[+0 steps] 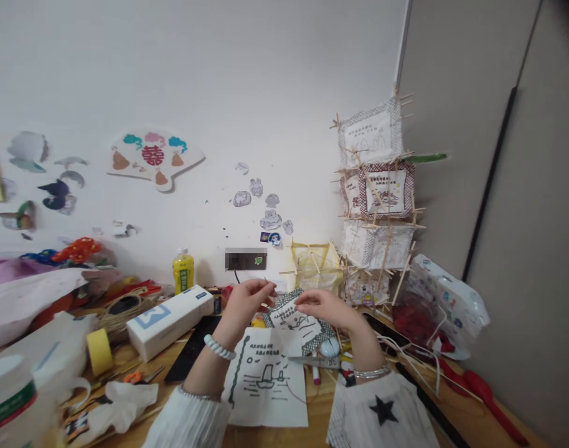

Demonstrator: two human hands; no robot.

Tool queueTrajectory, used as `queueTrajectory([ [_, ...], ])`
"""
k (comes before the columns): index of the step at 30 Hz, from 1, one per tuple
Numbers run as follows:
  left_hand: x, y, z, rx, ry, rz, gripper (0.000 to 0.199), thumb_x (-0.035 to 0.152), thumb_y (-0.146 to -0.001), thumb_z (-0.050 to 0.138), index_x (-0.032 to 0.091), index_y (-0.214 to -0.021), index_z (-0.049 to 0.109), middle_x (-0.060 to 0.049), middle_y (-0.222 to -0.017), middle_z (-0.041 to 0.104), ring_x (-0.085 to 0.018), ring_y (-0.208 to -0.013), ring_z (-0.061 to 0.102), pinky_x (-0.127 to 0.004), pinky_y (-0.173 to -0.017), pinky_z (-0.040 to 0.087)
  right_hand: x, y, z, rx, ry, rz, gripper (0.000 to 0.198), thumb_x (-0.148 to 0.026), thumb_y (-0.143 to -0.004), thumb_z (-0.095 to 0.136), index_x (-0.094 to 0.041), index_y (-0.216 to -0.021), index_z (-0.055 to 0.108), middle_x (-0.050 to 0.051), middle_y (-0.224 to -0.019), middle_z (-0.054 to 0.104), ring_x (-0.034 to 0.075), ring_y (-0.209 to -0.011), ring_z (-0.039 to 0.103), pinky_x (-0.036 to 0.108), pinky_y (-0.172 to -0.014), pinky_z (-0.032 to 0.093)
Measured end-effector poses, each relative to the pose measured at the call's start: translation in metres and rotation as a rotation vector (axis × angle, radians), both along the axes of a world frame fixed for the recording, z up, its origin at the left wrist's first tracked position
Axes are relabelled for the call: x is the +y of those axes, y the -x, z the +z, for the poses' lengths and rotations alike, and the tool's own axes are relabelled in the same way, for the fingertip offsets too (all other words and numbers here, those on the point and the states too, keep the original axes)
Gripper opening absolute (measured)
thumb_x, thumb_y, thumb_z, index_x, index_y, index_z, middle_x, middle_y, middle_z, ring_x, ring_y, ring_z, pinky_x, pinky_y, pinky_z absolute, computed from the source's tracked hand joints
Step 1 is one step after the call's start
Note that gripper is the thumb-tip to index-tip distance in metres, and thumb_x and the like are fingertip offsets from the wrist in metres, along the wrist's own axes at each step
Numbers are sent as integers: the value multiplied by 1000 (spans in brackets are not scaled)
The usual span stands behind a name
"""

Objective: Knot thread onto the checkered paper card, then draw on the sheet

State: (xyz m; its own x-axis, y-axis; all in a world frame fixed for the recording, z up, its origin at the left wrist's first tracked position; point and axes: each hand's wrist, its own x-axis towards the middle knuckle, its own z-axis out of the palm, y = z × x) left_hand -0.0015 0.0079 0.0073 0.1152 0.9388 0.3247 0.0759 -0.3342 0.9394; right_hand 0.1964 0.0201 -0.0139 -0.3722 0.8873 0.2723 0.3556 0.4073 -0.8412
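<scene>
Patterned-border card [299, 320]: just beyond ship drawing [269, 381]. Left hand [253, 295]: above drawing's far edge, fingertips bunched. Right hand [325, 306]: beyond drawing's far right corner, fingers curled toward thumb. Grip, either hand: cannot tell.

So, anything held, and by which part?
Can't tell: left hand and right hand curl as if pinching, but anything there is too small to see.

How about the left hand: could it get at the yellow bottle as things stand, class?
Probably yes: the yellow bottle has the white box before its base, but its upper part shows clear, so the left hand could likely reach over.
</scene>
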Motion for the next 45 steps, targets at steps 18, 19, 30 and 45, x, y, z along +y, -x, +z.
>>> queueTrajectory([
  [18, 18, -2, -16, 117, -18, -43, 26, 38, -66, 60, 12, -69, 63, -4, -59, 62, -13, -54, 55, -23, -50, 42, 8, 47, -12, 261, 64, 106, 28, -40, -71, 59, -13, -76, 60, 4, -70, 66, 11, -63, 54, 24, -61, 39],
  [19, 21, 0, -19, 127, -29, -29, 27, 39, -68, 57, 12, -70, 63, -4, -60, 62, -14, -55, 56, -23, -51, 43, 7, 48, -11, 266, 63, 88, 26, -39, -71, 59, -13, -74, 59, 4, -68, 65, 11, -61, 53, 23, -60, 39],
  [30, 42, 3, -48, 1145, -436, 343, 17, 12, -77, 47, 11, -71, 63, -16, -81, 63, -24, -81, 57, -32, -66, 41, -21, 83, -9, -66, 160, 162, 13, -26, -65, 64, -16, -61, 57, -5, -44, 48, 8, -42, 43, 20, -42, 30],
  [45, 37, -11, -39, 1286, -553, 213, 22, 12, -82, 43, 12, -75, 64, -15, -86, 63, -26, -89, 54, -38, -75, 36, -23, 80, -7, -172, 137, 146, 13, -24, -64, 66, -16, -60, 57, -4, -44, 49, 9, -43, 46, 21, -44, 32],
])
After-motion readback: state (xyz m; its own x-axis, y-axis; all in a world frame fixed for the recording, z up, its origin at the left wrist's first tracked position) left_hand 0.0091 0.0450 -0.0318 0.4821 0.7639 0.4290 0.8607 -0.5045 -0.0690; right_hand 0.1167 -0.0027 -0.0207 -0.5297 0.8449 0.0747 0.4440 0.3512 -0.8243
